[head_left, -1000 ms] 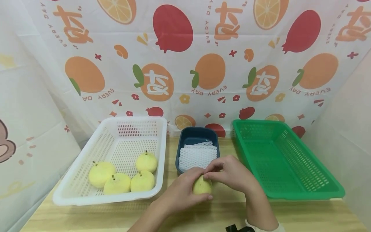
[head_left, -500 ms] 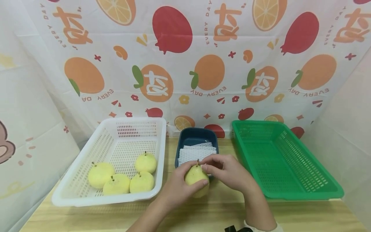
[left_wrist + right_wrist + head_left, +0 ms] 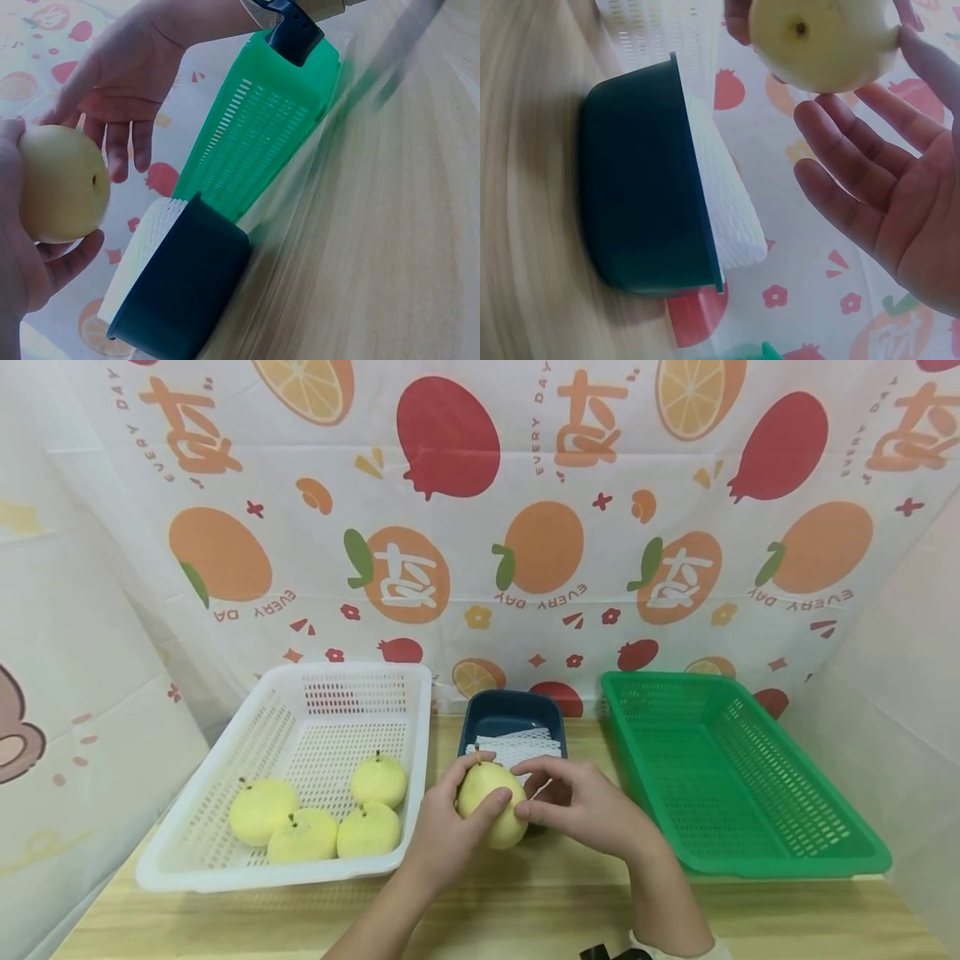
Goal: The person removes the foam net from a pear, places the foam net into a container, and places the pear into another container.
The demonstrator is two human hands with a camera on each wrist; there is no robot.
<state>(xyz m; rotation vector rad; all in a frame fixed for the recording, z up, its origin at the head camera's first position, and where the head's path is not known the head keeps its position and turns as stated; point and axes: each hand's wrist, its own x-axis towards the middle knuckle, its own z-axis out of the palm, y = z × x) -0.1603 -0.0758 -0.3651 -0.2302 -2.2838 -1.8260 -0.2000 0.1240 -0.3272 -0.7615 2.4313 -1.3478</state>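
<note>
My left hand (image 3: 441, 831) grips a pale yellow pear (image 3: 478, 783), its thumb across the near side and its fingers behind. The pear is tilted, stem toward the upper left, above the table in front of the dark blue bin (image 3: 512, 703). My right hand (image 3: 588, 806) is at the pear's right side, thumb and forefinger touching its skin. In the right wrist view the other fingers (image 3: 847, 202) are spread and only slightly bent. White foam nets (image 3: 528, 743) lie in the bin, partly hidden by the hands.
A white basket (image 3: 427, 752) on the left holds several pears (image 3: 378, 779) in its near part. On the right stands a green basket (image 3: 750, 777). Behind them hangs a fruit-print cloth (image 3: 480, 560). The wooden table (image 3: 480, 927) extends along the front.
The pear has come up and to the left in my left hand, and its stem has tipped leftward. My right hand's fingers have gone from the stem end to the pear's right side.
</note>
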